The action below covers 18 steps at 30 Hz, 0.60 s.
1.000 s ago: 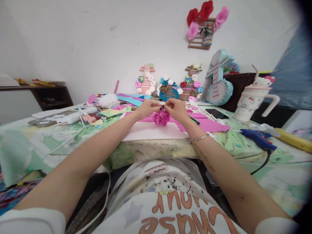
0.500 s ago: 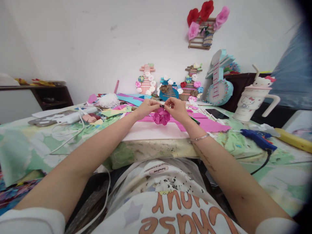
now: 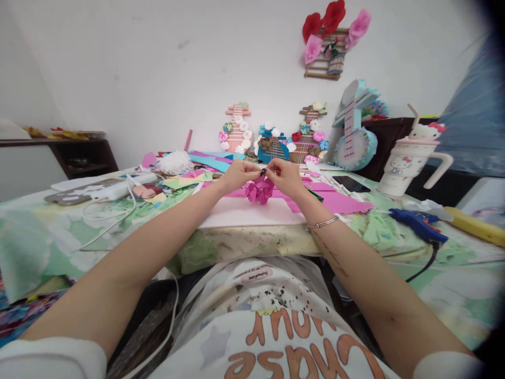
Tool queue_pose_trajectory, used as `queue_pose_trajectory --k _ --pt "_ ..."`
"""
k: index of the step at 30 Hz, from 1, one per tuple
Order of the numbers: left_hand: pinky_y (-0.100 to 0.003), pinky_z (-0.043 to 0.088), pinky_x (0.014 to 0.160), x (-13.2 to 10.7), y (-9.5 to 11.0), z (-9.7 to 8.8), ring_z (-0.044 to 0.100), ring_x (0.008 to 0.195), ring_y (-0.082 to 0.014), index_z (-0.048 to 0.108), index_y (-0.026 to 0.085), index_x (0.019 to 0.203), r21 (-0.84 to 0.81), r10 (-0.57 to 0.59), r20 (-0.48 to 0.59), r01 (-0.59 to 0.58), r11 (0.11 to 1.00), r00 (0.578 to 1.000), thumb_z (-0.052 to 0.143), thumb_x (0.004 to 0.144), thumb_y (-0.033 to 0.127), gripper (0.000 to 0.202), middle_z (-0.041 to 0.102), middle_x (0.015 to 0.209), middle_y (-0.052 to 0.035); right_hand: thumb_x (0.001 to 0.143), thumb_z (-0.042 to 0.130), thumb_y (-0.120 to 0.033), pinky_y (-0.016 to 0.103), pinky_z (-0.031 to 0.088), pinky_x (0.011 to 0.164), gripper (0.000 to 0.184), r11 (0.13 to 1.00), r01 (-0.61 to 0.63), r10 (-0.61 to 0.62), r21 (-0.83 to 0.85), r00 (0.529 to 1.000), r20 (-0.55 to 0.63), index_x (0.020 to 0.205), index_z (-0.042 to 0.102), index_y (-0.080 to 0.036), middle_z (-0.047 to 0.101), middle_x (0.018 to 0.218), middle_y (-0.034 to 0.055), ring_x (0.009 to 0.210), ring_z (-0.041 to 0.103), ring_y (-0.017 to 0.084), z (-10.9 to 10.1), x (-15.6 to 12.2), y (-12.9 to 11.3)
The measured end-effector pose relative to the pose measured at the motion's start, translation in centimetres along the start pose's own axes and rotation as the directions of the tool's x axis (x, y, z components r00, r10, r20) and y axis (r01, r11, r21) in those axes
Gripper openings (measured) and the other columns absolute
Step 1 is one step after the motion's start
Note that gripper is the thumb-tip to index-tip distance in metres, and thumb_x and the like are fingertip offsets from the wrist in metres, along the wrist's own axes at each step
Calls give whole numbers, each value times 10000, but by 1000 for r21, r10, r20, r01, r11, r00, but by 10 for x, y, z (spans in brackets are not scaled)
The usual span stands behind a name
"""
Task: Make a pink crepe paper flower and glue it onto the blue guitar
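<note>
A magenta paper flower point(image 3: 259, 191) with rounded, folded petals hangs just over the white board on the table. At its top, between the fingertips, is a small dark piece point(image 3: 263, 171), too small to make out. My left hand point(image 3: 239, 176) pinches at the flower's top from the left, thumb and fingers closed. From the right, my right hand point(image 3: 285, 178) pinches at the same spot, its fingers curled. The fingertips partly hide where the dark piece meets the flower. Magenta paper point(image 3: 335, 203) lies beneath and beside my right wrist.
A blue glue gun point(image 3: 418, 225) and a yellow-handled tool point(image 3: 475, 226) lie at the right, near a white tumbler point(image 3: 406, 163) and a phone point(image 3: 351, 183). A power strip point(image 3: 124, 191) with cables is at left. Decorated paper instruments point(image 3: 273, 145) stand along the wall.
The flower has turned and shifted slightly left, so its petals face differently. Both hands keep their pinch at its top with small finger movements.
</note>
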<state>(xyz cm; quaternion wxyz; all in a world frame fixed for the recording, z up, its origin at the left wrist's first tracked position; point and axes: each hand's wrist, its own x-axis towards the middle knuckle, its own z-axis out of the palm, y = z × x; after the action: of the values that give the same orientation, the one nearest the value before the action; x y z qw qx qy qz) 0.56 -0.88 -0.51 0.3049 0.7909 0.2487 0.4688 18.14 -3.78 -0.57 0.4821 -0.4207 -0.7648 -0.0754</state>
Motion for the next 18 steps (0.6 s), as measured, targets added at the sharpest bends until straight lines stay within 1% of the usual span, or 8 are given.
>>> queue_pose_trajectory --k 3,9,13,18 --pt "-223 341 525 0 -1 0 494 541 -92 737 80 713 3 -3 2 3 1000 1000 704 671 296 222 633 577 -5 785 564 -209 321 392 721 86 1000 5 -5 7 1000 5 726 621 -183 685 759 25 738 601 184 0 1 1" --pt "-235 413 573 0 -2 0 557 589 -115 748 74 764 -41 -20 3 20 999 1000 719 650 274 232 690 656 -45 790 584 -235 319 394 716 75 999 11 -12 38 1000 20 765 633 -184 685 798 39 754 584 182 -1 1 1" --pt "-261 477 635 0 -1 0 614 639 -141 750 84 786 -97 -41 -4 40 994 999 706 638 251 227 715 711 -63 786 599 -245 316 390 714 70 998 15 -16 62 1000 14 776 627 -182 680 798 39 738 574 174 -1 1 2" --pt "-310 527 722 1 -1 0 644 657 -152 744 98 744 -145 -53 -4 51 988 999 646 683 263 202 709 680 -56 770 623 -257 307 384 697 74 996 11 -11 90 1000 4 784 624 -184 667 790 30 723 558 165 -1 1 2"
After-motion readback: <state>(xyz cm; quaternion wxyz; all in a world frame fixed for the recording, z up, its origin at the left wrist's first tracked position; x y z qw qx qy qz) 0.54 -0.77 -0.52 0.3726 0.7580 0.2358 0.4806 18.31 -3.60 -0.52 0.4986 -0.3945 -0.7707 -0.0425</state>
